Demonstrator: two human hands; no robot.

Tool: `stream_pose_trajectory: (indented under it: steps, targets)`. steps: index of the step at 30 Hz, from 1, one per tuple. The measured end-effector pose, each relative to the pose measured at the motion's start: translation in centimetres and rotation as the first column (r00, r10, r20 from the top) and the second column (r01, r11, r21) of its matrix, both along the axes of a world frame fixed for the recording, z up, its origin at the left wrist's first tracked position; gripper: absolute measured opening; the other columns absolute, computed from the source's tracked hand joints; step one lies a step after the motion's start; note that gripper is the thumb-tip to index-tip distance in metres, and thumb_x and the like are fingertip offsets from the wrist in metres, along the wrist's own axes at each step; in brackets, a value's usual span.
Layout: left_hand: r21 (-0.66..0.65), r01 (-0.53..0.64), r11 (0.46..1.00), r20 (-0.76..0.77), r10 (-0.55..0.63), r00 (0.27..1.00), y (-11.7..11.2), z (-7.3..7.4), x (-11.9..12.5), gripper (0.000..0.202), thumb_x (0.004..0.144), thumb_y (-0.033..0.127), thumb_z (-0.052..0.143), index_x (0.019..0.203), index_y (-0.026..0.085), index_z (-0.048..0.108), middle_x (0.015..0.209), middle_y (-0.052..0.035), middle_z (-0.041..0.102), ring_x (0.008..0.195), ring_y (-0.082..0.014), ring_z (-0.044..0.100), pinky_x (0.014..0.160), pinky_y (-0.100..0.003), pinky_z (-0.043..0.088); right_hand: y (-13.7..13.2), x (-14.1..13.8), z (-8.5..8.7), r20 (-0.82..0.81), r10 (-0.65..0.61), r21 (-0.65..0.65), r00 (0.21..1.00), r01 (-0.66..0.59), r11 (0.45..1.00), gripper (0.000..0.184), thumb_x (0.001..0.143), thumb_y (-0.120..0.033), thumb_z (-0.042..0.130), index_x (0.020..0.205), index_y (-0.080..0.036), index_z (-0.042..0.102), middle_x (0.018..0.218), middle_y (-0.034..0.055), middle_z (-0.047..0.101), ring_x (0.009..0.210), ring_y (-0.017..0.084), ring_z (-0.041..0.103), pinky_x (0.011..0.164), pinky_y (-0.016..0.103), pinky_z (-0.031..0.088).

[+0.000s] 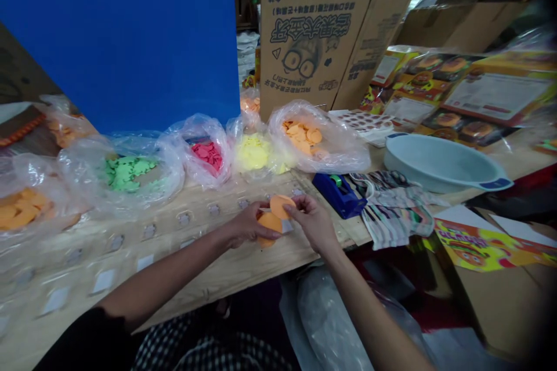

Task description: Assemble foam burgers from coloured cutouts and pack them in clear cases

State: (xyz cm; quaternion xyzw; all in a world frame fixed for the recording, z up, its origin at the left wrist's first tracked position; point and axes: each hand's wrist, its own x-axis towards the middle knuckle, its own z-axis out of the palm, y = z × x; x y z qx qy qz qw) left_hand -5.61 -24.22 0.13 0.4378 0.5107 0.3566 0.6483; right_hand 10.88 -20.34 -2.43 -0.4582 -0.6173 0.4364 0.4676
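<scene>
My left hand (250, 225) is closed around a flat orange disc (268, 225); a white piece (286, 226) shows beside it, too small to make out. Between the thumb and fingers of my right hand (314, 219) is a second orange disc (282, 206), held just above the first. Both hands are together over the wooden table (243, 266) near its front edge. On the table to the left lie rows of clear plastic packs (150, 232) with small pale pieces in them. A blue tape dispenser (339, 194) stands right of my right hand.
Behind the hands are open plastic bags of orange discs (302, 136), yellow pieces (253, 152), red pieces (208, 156) and green pieces (129, 173). Striped cloth sleeves (395, 217) and a pale blue basin (444, 159) are at right. A cardboard box (317, 35) rises behind.
</scene>
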Motion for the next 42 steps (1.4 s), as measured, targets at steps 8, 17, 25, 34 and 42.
stream_pose_trajectory:
  steps: [8,17,25,34,42]
  targets:
    - [-0.230,-0.172,0.958,0.197,0.219,0.956,-1.7,0.7,-4.2,0.051,0.049,0.018,0.078,0.095,0.019,0.055,0.091,-0.0020,0.056,0.077,-0.0127,0.056,0.068,-0.026,0.046,-0.9,1.0,-4.6,0.576,-0.058,0.467,0.816,-0.270,0.842,0.020,0.077,-0.011,0.042,0.087,-0.017,0.058,0.089,0.0100,0.055,0.088,0.022,0.048,0.075,0.036,0.041]
    - [-0.276,-0.295,0.915,0.379,0.385,0.842,-4.0,1.5,-6.8,0.030,0.062,0.016,0.071,0.088,0.012,0.055,0.085,-0.0048,0.061,0.079,-0.0134,0.058,0.074,-0.026,0.048,-2.7,1.6,-5.8,0.703,-0.081,0.484,0.707,-0.392,0.782,0.021,0.083,-0.024,0.042,0.085,-0.017,0.062,0.092,0.0088,0.062,0.092,0.020,0.053,0.085,0.038,0.034]
    - [-0.199,-0.299,0.933,0.317,0.350,0.881,-5.6,1.1,-6.0,0.050,0.048,0.003,0.074,0.091,0.015,0.052,0.088,-0.0044,0.060,0.077,-0.0133,0.059,0.071,-0.024,0.047,-4.6,-2.2,-2.0,0.308,0.023,0.287,0.951,-0.116,0.951,0.028,0.083,-0.035,0.040,0.088,-0.020,0.063,0.088,0.0068,0.063,0.087,0.019,0.054,0.078,0.034,0.039]
    - [0.085,-0.278,0.957,0.146,0.264,0.953,-5.9,-0.5,-5.5,0.059,0.042,0.007,0.076,0.097,0.012,0.055,0.089,-0.0067,0.060,0.076,-0.0156,0.055,0.064,-0.025,0.046,-5.4,-9.3,1.3,0.066,0.191,0.025,0.979,-0.193,0.981,0.023,0.065,-0.039,0.063,0.075,-0.019,0.062,0.074,0.0023,0.057,0.068,0.016,0.052,0.065,0.030,0.043]
    - [-0.024,-0.311,0.950,0.144,0.311,0.939,-6.9,-1.0,-10.4,0.066,0.041,0.006,0.078,0.100,0.017,0.051,0.080,-0.0010,0.056,0.073,-0.0116,0.054,0.065,-0.024,0.046,-3.6,-7.6,-0.6,-0.177,0.142,-0.103,0.974,-0.162,0.982,0.034,0.066,-0.034,0.062,0.096,-0.021,0.050,0.071,-0.0007,0.059,0.066,0.015,0.055,0.061,0.028,0.043]
